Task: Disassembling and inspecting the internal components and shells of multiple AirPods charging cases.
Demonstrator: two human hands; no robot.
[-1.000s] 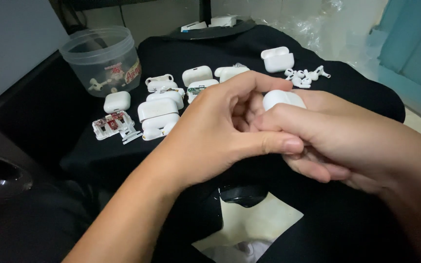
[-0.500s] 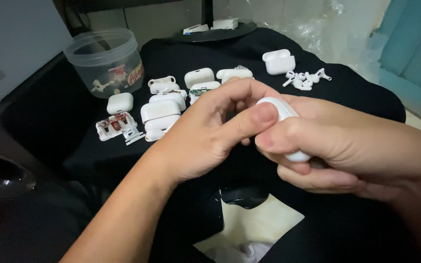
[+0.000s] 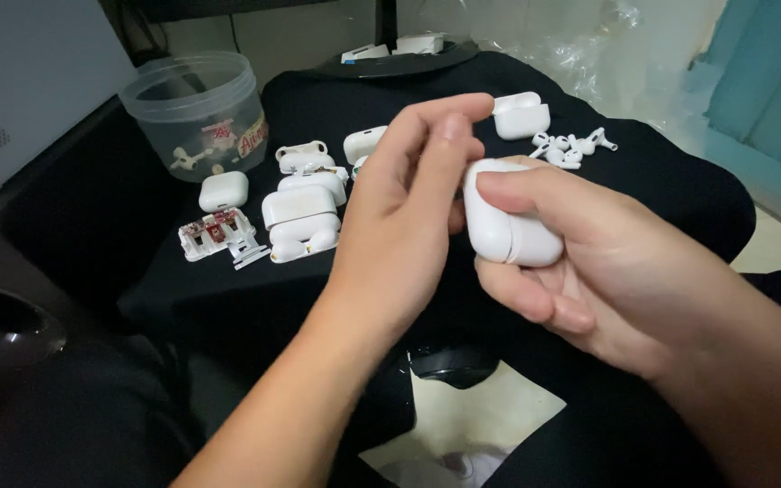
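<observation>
dim room: black cloth over furniture, teal curtain right.

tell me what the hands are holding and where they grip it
The right hand holds a closed white earbud case, fingers wrapped around its sides, thumb across the top. The left hand is at the case's left side; whether it touches cannot be told.

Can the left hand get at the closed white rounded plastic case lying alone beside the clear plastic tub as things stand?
Probably yes. The left hand holds nothing and is raised over the black cloth; the closed white rounded plastic case lies uncovered to its left, apart from the clear plastic tub, with nothing between.
</observation>
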